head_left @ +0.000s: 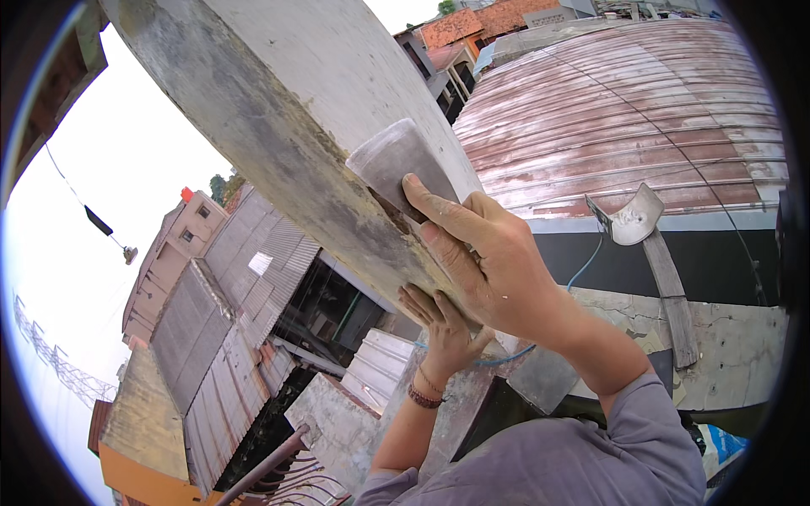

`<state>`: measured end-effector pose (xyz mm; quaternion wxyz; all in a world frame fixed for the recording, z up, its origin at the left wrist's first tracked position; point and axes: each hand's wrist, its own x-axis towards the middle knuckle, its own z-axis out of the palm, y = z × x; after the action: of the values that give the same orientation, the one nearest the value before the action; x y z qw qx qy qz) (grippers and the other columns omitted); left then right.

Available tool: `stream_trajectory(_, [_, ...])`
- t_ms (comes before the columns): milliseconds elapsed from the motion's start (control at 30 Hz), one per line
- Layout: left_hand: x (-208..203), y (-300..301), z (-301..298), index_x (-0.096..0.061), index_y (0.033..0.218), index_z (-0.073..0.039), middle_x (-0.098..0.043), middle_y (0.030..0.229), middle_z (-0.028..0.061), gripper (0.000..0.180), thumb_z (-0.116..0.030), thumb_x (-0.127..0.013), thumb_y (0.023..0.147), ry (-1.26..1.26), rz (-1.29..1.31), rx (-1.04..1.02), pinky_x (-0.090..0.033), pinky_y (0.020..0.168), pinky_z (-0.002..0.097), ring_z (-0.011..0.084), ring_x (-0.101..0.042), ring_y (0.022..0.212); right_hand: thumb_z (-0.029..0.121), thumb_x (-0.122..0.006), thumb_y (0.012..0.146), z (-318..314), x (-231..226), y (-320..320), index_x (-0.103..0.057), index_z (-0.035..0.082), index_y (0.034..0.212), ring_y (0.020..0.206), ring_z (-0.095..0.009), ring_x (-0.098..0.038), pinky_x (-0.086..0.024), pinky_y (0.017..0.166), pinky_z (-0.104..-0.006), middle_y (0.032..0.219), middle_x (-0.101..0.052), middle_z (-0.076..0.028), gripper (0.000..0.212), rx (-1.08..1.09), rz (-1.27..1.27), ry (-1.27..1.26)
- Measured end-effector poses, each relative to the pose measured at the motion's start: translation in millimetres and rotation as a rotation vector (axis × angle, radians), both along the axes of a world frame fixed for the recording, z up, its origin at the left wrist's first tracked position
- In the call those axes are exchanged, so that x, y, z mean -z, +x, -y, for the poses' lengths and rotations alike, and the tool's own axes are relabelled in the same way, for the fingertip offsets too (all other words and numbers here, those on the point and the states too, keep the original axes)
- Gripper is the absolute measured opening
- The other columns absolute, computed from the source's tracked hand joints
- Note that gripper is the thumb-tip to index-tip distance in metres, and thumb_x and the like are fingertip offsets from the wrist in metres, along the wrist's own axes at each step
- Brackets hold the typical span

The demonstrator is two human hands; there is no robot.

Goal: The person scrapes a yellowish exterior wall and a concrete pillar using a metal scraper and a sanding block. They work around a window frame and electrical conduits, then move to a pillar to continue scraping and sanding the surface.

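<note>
One flat grey plate (396,160) is pinched between the thumb and fingers of the right hand (494,266), beyond both hands, at the long edge where the column's (337,76) two visible faces meet. The left hand (445,333) lays outspread fingers on the column near its lower end, just beside the right; whether the two touch I cannot tell. Two bracelets (424,398) circle its wrist. One wooden plank (672,304) has one curved metal piece (639,218) at its upper end. One blue-and-white bag (721,443) shows partly, contents hidden.
</note>
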<state>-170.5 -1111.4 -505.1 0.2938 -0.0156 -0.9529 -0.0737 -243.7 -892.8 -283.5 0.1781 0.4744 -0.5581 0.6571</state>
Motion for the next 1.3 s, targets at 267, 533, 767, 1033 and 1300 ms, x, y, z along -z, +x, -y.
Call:
stream_trajectory(267, [-11, -1, -10, 0.020, 0.154, -0.003, 0.023, 0.147, 0.0489, 0.126, -0.059, -0.068, 0.083, -0.002, -0.038, 0.023, 0.007, 0.105, 0.0777, 0.0676, 0.020, 0.136, 0.018, -0.061, 0.097, -3, -9, -2, -0.061, 0.011, 0.136, 0.063, -0.028, -0.049, -0.043, 0.061, -0.0378, 0.075, -0.050, -0.017, 0.039, -0.001, -0.018, 0.015])
stream_trajectory(533, [-20, -2, -17, 0.019, 0.153, 0.000, 0.022, 0.145, 0.0513, 0.126, -0.058, -0.068, 0.084, -0.038, -0.047, 0.011, 0.005, 0.104, 0.0786, 0.0701, 0.018, 0.135, 0.019, -0.061, 0.097, -2, -20, -2, -0.061, 0.012, 0.136, 0.065, -0.031, -0.054, -0.046, 0.063, -0.0405, 0.077, -0.054, -0.020, 0.040, -0.013, 0.012, 0.067])
stream_trajectory(767, [-27, -1, -23, 0.019, 0.153, 0.000, 0.021, 0.145, 0.0510, 0.127, -0.058, -0.068, 0.083, -0.050, -0.039, -0.013, 0.006, 0.104, 0.0786, 0.0695, 0.019, 0.135, 0.012, -0.063, 0.096, -3, -26, -2, -0.061, 0.008, 0.135, 0.060, -0.018, -0.043, -0.041, 0.059, -0.0326, 0.073, -0.049, -0.010, 0.039, 0.044, -0.084, 0.011])
stream_trajectory(1033, [-54, 2, -47, 0.018, 0.154, -0.001, 0.020, 0.147, 0.0500, 0.127, -0.058, -0.069, 0.082, -0.070, -0.131, -0.093, 0.006, 0.104, 0.0784, 0.0676, 0.019, 0.137, 0.014, -0.061, 0.098, -1, -32, -5, -0.062, 0.005, 0.134, 0.061, -0.019, -0.046, -0.043, 0.060, -0.0326, 0.074, -0.054, -0.013, 0.037, 0.042, -0.077, 0.001])
stream_trajectory(1300, [-59, 1, -52, 0.019, 0.154, -0.002, 0.020, 0.147, 0.0497, 0.126, -0.055, -0.070, 0.082, -0.074, -0.259, -0.052, 0.005, 0.105, 0.0783, 0.0683, 0.018, 0.136, 0.013, -0.060, 0.098, -4, -40, -7, -0.061, 0.005, 0.134, 0.061, -0.019, -0.047, -0.043, 0.060, -0.0334, 0.074, -0.053, -0.013, 0.037, 0.033, -0.070, 0.009])
